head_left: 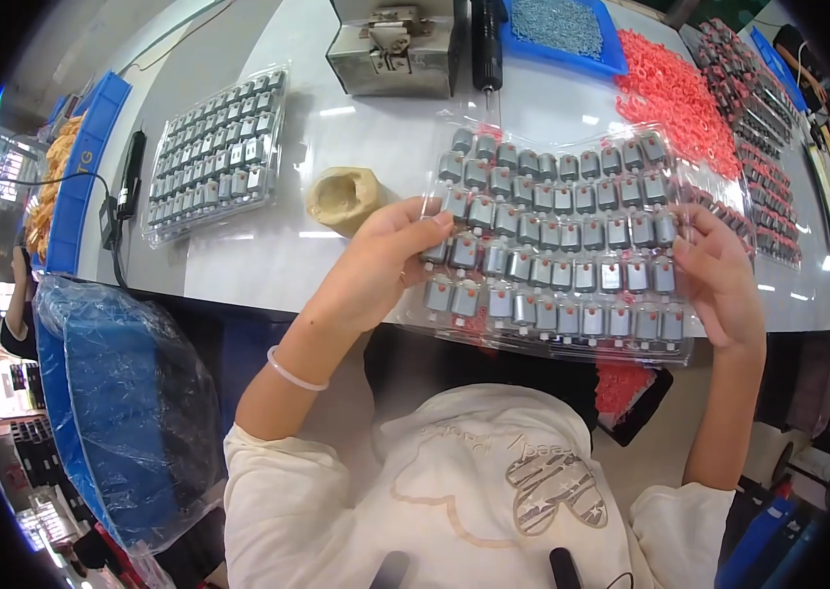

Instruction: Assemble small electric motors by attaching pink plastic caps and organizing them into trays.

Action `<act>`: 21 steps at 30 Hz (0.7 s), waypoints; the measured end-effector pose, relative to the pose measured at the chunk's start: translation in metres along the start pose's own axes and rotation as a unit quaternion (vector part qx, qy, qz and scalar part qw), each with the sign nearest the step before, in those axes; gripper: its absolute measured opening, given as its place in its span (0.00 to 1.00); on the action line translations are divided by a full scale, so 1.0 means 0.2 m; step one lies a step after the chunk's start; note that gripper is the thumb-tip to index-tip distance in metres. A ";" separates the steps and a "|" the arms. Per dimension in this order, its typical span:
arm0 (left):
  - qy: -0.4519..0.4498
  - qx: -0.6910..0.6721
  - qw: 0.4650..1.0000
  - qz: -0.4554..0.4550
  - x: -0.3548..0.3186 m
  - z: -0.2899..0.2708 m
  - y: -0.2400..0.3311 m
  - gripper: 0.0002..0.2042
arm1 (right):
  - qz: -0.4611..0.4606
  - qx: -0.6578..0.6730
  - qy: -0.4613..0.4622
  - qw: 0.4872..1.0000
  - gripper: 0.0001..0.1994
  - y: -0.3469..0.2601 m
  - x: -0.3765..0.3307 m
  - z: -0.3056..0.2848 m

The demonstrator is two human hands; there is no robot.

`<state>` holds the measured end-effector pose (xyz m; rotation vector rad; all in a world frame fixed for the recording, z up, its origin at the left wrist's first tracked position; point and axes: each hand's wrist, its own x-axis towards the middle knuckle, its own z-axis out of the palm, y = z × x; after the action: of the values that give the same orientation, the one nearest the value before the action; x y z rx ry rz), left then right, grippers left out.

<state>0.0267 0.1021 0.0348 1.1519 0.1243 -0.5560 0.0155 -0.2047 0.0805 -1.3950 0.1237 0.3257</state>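
Between my two hands is a clear plastic tray point(557, 340) with rows of small silver motors point(569, 234), many showing a red dot. My left hand point(390, 257) grips its left edge, thumb on top. On the opposite edge, my right hand point(719, 270) is closed with the thumb over the rim. The tray is raised over the table's front edge, and red bits show through it. Just beyond my left hand stands a tan hollow block point(345, 196) with a round opening.
A second motor tray point(214, 157) lies at left, by a black electric screwdriver point(130, 175). A metal box point(393, 54), another screwdriver point(486, 49) and a blue bin of small screws point(560, 27) stand at the back. Red plastic parts point(675, 93) and more motors point(768, 157) spread right.
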 end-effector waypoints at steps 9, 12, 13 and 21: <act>0.078 0.010 0.996 0.041 -0.07 -0.21 -0.03 0.15 | 0.022 -0.009 -0.045 0.999 0.17 0.13 0.19 0.16; 0.109 0.001 0.993 0.052 -0.11 -0.26 -0.01 0.15 | 0.033 -0.017 -0.052 0.998 0.17 0.18 0.24 0.20; 0.123 0.002 0.991 0.056 -0.11 -0.27 -0.01 0.15 | 0.039 -0.018 -0.056 0.998 0.17 0.20 0.25 0.22; 0.165 0.173 0.968 0.076 -0.18 -0.27 0.05 0.15 | 0.015 -0.200 0.010 0.980 0.18 0.28 0.25 0.28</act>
<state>0.0105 0.1665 0.0341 1.5771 0.2285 -0.2503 0.0410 -0.1336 0.0244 -1.7963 0.0992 0.3764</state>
